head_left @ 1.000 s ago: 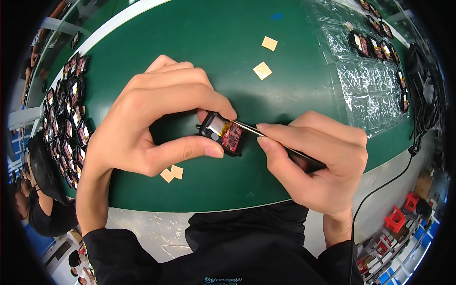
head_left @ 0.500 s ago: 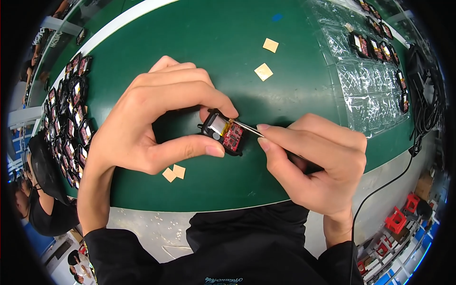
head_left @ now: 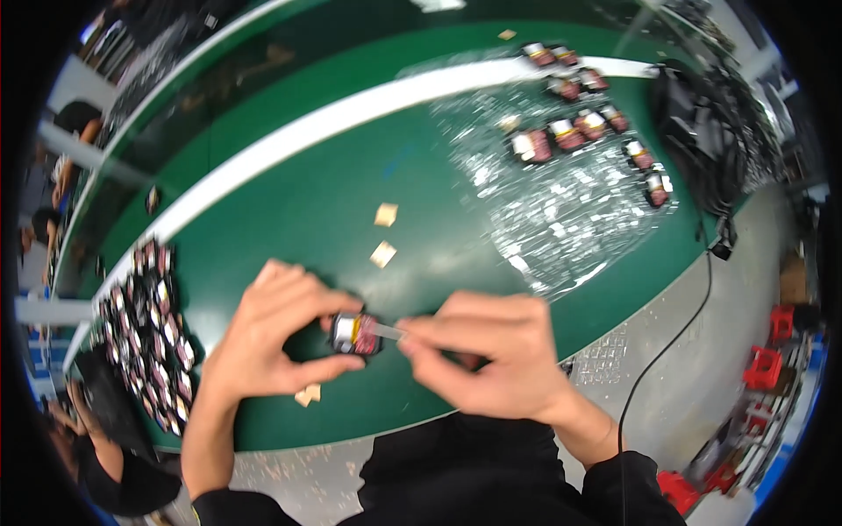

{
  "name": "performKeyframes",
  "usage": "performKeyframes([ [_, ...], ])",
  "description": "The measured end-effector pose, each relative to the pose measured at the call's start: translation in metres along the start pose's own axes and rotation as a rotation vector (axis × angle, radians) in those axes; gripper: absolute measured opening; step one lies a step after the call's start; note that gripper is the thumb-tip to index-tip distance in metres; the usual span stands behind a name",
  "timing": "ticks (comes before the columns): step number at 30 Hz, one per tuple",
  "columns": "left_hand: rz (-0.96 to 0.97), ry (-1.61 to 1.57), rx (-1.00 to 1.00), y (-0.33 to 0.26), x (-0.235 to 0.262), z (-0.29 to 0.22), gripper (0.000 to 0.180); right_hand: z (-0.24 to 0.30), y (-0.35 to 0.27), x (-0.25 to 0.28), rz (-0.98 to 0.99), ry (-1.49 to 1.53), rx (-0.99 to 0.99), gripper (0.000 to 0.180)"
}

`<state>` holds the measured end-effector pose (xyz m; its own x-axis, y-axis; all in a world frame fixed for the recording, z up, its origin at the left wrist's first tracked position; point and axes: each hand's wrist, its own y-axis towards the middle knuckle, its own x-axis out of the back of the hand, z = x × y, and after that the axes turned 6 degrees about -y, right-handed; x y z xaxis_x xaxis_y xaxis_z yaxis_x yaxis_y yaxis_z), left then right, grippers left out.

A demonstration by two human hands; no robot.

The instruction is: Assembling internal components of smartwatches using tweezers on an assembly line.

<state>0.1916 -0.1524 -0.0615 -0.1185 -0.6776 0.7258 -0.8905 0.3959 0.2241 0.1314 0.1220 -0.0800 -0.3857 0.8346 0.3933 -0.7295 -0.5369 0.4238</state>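
Note:
Between the thumb and fingers of my left hand (head_left: 254,346) is a small black device housing (head_left: 345,337), pinched at its sides. Its open face shows a silver battery-like block, a yellow strip and a red circuit board. My right hand (head_left: 491,351) grips metal tweezers (head_left: 387,330), whose tips reach the board side of the housing; motion blur hides whether they pinch anything. Tan square pieces (head_left: 308,394) lie on the green table beside my left thumb. Two more tan squares, a nearer one (head_left: 382,254) and a farther one (head_left: 386,215), lie beyond my hands.
Many similar devices (head_left: 153,333) are heaped at the left. Clear plastic sheeting (head_left: 561,228) at the right carries several more devices (head_left: 579,131). Black cables (head_left: 702,149) bunch at the far right. A white strip (head_left: 298,123) crosses behind; a person (head_left: 118,473) sits at left.
The whole view has swung, bringing the plastic sheeting and right side further into sight and blurring the picture. Both hands still hold the housing and tweezers close together.

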Motion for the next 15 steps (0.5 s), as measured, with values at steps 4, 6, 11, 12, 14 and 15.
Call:
performKeyframes([
  [4, 0.016, 0.022, 0.073, -0.003, -0.001, -0.004, 0.053, 0.003, -0.009, 0.005, 0.137, 0.284, 0.061, 0.022],
  [6, 0.009, 0.043, 0.098, 0.002, -0.001, -0.005, 0.052, 0.002, -0.013, 0.008, 0.259, 0.331, 0.087, 0.016],
  [11, -0.179, -0.144, 0.230, 0.033, 0.020, 0.006, 0.048, 0.006, -0.012, 0.011, 0.442, 0.292, 0.086, 0.014],
  [12, -0.202, -0.196, 0.234, 0.056, 0.020, 0.012, 0.048, 0.001, -0.014, 0.009, 0.471, 0.247, 0.070, 0.015],
  [14, -0.184, -0.237, 0.184, 0.115, 0.017, 0.012, 0.047, -0.005, -0.013, 0.011, 0.495, 0.196, 0.052, 0.016],
  [15, -0.150, -0.212, 0.136, 0.142, 0.018, 0.005, 0.047, -0.003, -0.012, 0.012, 0.492, 0.181, 0.050, 0.016],
])
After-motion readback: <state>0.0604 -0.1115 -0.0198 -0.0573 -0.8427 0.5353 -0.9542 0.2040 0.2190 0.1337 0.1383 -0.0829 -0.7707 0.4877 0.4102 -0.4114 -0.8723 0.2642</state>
